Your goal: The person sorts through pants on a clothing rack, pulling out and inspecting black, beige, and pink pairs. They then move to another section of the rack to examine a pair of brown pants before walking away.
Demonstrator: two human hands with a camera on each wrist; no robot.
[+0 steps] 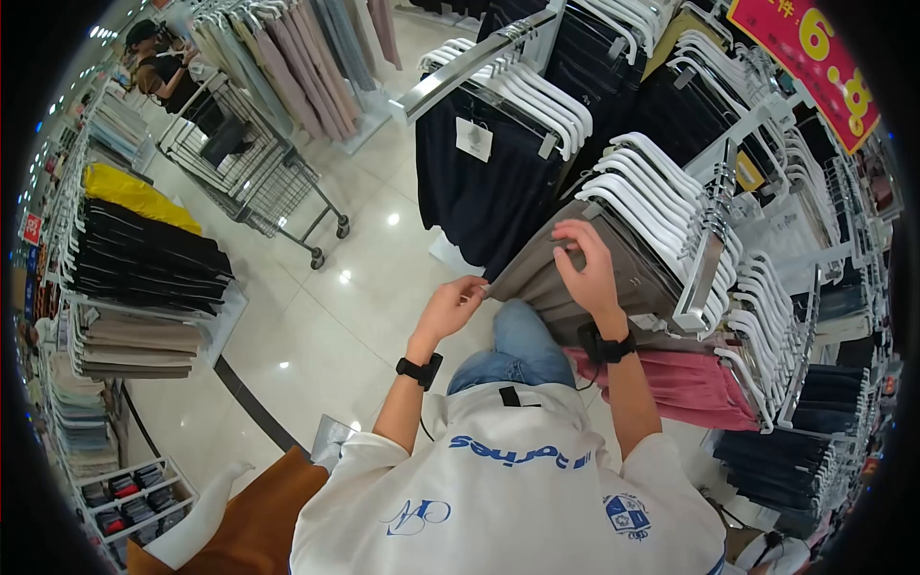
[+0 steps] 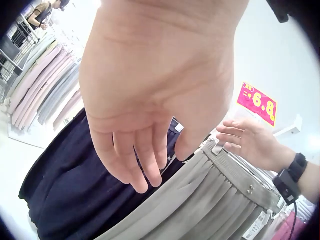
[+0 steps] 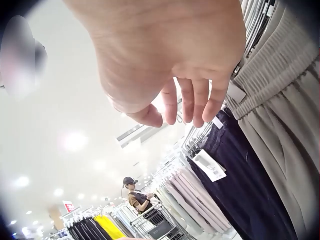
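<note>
In the head view, my left hand is at the lower left edge of a grey-brown garment with a gathered elastic waist. The left wrist view shows its fingers loosely bent, thumb apart, and no cloth between them. My right hand is raised in front of the same garment, fingers softly curved. Nothing is in it in the right wrist view, where the waistband is just to the right. Beyond hangs a navy garment with a white tag. Another tag hangs from the grey-brown waistband.
White hangers crowd a metal rail on the right, with pink clothing below. A shopping cart stands on the tiled floor, near a person in a cap. More racks line the left.
</note>
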